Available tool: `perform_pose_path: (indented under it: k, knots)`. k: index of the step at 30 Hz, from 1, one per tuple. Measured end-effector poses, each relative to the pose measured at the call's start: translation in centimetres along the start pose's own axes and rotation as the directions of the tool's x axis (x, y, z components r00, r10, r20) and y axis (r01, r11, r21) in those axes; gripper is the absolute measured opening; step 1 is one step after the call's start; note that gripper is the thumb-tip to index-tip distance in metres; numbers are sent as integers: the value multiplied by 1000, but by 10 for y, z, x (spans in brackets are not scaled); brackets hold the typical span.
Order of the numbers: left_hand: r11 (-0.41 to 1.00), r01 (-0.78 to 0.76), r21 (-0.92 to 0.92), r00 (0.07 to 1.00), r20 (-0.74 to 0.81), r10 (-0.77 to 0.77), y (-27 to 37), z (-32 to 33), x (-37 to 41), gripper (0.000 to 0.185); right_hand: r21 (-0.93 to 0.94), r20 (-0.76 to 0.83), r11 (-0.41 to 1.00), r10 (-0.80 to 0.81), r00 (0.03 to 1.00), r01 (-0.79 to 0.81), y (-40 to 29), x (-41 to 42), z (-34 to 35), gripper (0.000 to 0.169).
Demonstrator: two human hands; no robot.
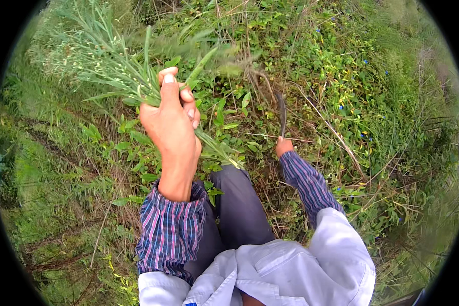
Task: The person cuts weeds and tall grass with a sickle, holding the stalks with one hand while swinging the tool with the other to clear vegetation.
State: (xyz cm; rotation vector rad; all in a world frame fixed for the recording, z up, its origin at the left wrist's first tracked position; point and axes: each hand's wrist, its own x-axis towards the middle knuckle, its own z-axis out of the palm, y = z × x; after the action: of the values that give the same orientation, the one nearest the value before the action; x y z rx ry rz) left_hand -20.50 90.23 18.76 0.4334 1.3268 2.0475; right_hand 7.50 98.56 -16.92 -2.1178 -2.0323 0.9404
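My left hand [172, 111] is raised in front of me, closed around a bundle of green weed stalks [111, 65]. Their leafy tops with small pale flower buds fan out to the upper left. The cut-looking stem ends [223, 155] stick out below the hand, toward my knee. Lower and to the right, my right hand [284, 146] grips a sickle, whose handle is hidden in the fist. Its dark curved blade [281, 111] points away from me, close above the low plants.
Low leafy ground cover [329, 76] with small blue flowers spreads ahead and to the right. Dry stalks [336, 137] lean across it right of the blade. Broad-leaved plants [137, 141] stand by my left wrist. My bent knee [237, 191] is between my arms.
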Motion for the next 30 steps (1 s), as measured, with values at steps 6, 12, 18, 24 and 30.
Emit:
perform_pose_path:
  k: [6,12,18,24,30]
  knots:
    - [978,81,191,993,65,-95,-35,17,32,18,149,-28,989,10,1000,-6,1,-92,-30,47]
    - [541,359,760,723,140,-676,-116,0,33,28,73,39,997,19,999,-22,33,-157,-35,43]
    - [164,169,972,564,41,-825,-198,-22,5,31,121,3,990,-66,998,65,88,-236,-10,41]
    - [428,360,829,712,53,-700,-207,-49,-9,33,107,50,990,85,995,-90,68,-261,-31,39]
    - [152,-50,987,887,113,-447,-215,-56,11,21,99,89,994,25,996,-34,43,-148,-62,40]
